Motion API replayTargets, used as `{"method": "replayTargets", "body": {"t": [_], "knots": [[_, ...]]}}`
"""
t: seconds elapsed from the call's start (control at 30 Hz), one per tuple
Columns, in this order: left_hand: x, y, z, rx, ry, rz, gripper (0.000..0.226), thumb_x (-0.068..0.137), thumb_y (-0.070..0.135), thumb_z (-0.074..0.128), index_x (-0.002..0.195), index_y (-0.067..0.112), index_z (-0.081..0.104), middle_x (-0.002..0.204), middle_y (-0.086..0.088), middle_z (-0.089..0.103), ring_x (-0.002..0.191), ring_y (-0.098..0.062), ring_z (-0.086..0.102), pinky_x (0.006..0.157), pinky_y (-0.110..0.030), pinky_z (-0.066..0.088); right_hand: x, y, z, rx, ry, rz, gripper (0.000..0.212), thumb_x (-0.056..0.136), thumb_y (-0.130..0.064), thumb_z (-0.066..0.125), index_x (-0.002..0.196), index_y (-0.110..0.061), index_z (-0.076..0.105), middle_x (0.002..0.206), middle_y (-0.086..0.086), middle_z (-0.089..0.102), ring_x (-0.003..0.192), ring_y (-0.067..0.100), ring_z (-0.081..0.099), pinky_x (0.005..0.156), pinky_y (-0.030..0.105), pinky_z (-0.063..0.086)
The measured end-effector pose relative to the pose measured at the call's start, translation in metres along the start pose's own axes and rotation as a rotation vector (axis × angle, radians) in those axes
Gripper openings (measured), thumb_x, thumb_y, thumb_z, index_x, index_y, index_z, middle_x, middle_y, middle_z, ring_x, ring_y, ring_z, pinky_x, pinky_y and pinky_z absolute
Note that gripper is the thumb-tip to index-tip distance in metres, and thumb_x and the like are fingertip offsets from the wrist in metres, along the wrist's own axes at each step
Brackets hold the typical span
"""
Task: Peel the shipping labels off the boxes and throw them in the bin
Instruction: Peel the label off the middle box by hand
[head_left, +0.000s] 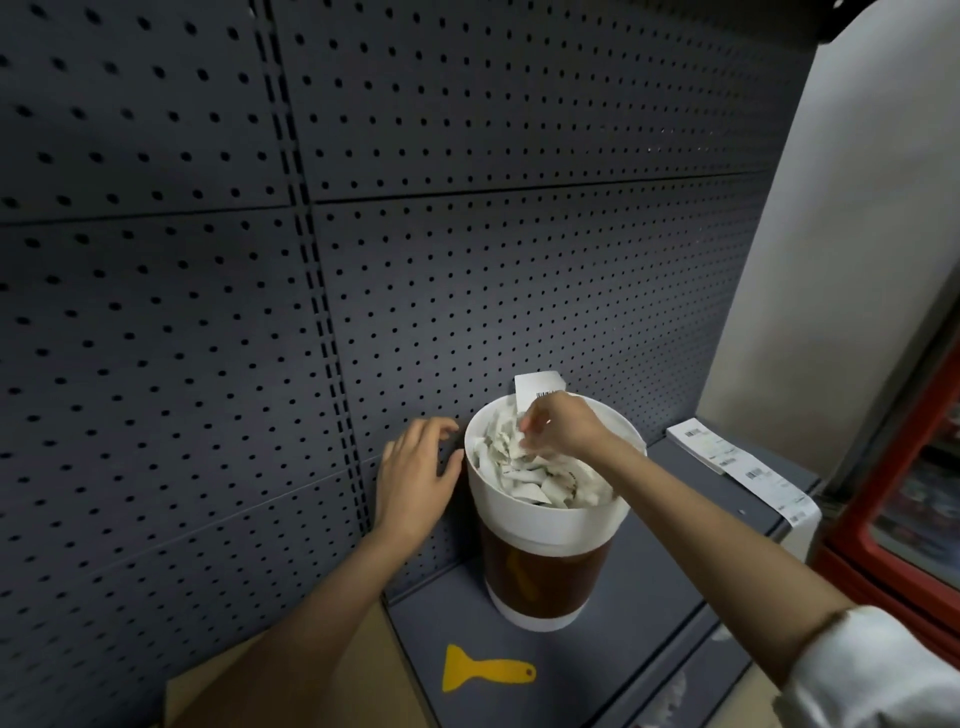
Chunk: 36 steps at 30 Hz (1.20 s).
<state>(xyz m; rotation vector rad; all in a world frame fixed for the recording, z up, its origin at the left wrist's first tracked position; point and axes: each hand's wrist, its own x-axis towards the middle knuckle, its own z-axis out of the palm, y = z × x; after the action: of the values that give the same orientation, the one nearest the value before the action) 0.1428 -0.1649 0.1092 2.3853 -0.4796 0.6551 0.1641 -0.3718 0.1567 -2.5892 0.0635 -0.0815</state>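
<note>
A person's right hand (558, 426) reached over the bin (545, 519), fingers pinched on a white label (540, 391) held above the far rim. The bin, heaped with crumpled labels (540, 475), stood at the back of a grey shelf (649, 597) against the pegboard (363, 234). The left hand (415, 478) hung open just beside the bin, holding nothing. A yellow scraper (480, 674) lay near the shelf's front edge; a label strip (743, 467) trailed over its right edge.

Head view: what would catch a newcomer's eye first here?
The white-rimmed brown bin, centre on the grey shelf, crammed with crumpled white peeled labels. The right hand reaches into its top; the left hand rests open against the dark pegboard wall beside it. A flat yellow plastic scraper lies in front.
</note>
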Motion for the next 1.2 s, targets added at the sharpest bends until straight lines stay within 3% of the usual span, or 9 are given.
{"method": "replayTargets", "body": {"t": [0.1, 0.2, 0.33, 0.5, 0.67, 0.77, 0.93, 1.03, 1.2], "knots": [[0.004, 0.002, -0.001, -0.005, 0.014, 0.011, 0.025, 0.087, 0.028, 0.06, 0.111, 0.022, 0.054, 0.107, 0.005, 0.057, 0.094, -0.015, 0.057, 0.088, -0.032, 0.036, -0.003, -0.003, -0.011, -0.113, 0.06, -0.058, 0.017, 0.078, -0.007, 0.061, 0.088, -0.011, 0.074, 0.1, 0.007, 0.072, 0.095, 0.024, 0.065, 0.084, 0.029, 0.051], [0.006, 0.005, -0.004, 0.003, 0.018, 0.036, 0.026, 0.087, 0.028, 0.061, 0.111, 0.021, 0.055, 0.107, 0.004, 0.057, 0.094, -0.016, 0.058, 0.088, -0.031, 0.034, -0.006, -0.004, -0.021, -0.186, 0.133, -0.106, 0.021, 0.082, -0.012, 0.062, 0.099, -0.019, 0.072, 0.11, 0.008, 0.064, 0.094, 0.023, 0.063, 0.077, 0.025, 0.044], [0.003, 0.005, -0.009, -0.013, 0.026, 0.041, 0.026, 0.088, 0.028, 0.06, 0.112, 0.022, 0.055, 0.108, 0.005, 0.057, 0.095, -0.015, 0.057, 0.09, -0.028, 0.032, -0.019, -0.021, -0.023, -0.109, 0.288, -0.172, 0.022, 0.085, -0.016, 0.057, 0.105, -0.021, 0.066, 0.108, 0.006, 0.052, 0.09, 0.022, 0.059, 0.072, 0.028, 0.043], [-0.026, -0.013, -0.011, 0.009, -0.01, 0.0, 0.024, 0.089, 0.028, 0.059, 0.112, 0.021, 0.055, 0.106, 0.002, 0.056, 0.095, -0.017, 0.057, 0.088, -0.032, 0.034, -0.043, -0.046, 0.012, -0.005, 0.356, -0.374, 0.022, 0.085, -0.016, 0.058, 0.106, -0.014, 0.061, 0.105, 0.004, 0.056, 0.083, 0.022, 0.061, 0.074, 0.033, 0.048], [-0.07, -0.043, 0.0, 0.046, -0.081, -0.084, 0.022, 0.091, 0.028, 0.057, 0.111, 0.019, 0.055, 0.105, -0.001, 0.056, 0.093, -0.021, 0.057, 0.087, -0.038, 0.037, -0.039, -0.029, 0.049, -0.113, 0.292, -0.174, 0.033, 0.09, -0.028, 0.05, 0.116, -0.01, 0.056, 0.117, 0.012, 0.061, 0.1, 0.031, 0.06, 0.085, 0.038, 0.043], [-0.081, -0.05, 0.004, 0.057, -0.1, -0.116, 0.022, 0.091, 0.025, 0.058, 0.111, 0.017, 0.057, 0.106, -0.004, 0.058, 0.092, -0.023, 0.058, 0.087, -0.041, 0.039, -0.033, -0.014, 0.045, -0.135, 0.328, -0.103, 0.033, 0.088, -0.025, 0.051, 0.117, -0.009, 0.055, 0.119, 0.012, 0.06, 0.104, 0.032, 0.058, 0.088, 0.041, 0.041], [-0.072, -0.033, 0.004, -0.056, -0.047, -0.117, 0.026, 0.092, 0.025, 0.054, 0.118, 0.022, 0.053, 0.104, 0.003, 0.057, 0.095, -0.016, 0.055, 0.088, -0.034, 0.034, -0.033, -0.005, 0.035, -0.083, 0.376, -0.203, 0.042, 0.073, -0.004, 0.053, 0.111, -0.02, 0.049, 0.109, 0.004, 0.06, 0.087, 0.025, 0.06, 0.074, 0.037, 0.043], [-0.051, -0.012, 0.005, -0.098, -0.038, -0.057, 0.032, 0.092, 0.026, 0.053, 0.124, 0.025, 0.052, 0.109, 0.004, 0.057, 0.098, -0.014, 0.055, 0.09, -0.034, 0.034, -0.036, -0.004, 0.031, -0.176, 0.375, -0.309, 0.045, 0.072, 0.002, 0.05, 0.11, -0.022, 0.057, 0.108, 0.004, 0.059, 0.091, 0.025, 0.058, 0.075, 0.037, 0.039], [-0.032, 0.009, 0.011, -0.117, -0.044, -0.029, 0.029, 0.092, 0.027, 0.053, 0.121, 0.024, 0.053, 0.113, 0.003, 0.056, 0.101, -0.017, 0.056, 0.094, -0.037, 0.034, -0.039, 0.001, 0.021, -0.151, 0.356, -0.231, 0.03, 0.084, -0.022, 0.043, 0.098, -0.023, 0.07, 0.099, 0.003, 0.066, 0.093, 0.024, 0.057, 0.088, 0.037, 0.037]]}}
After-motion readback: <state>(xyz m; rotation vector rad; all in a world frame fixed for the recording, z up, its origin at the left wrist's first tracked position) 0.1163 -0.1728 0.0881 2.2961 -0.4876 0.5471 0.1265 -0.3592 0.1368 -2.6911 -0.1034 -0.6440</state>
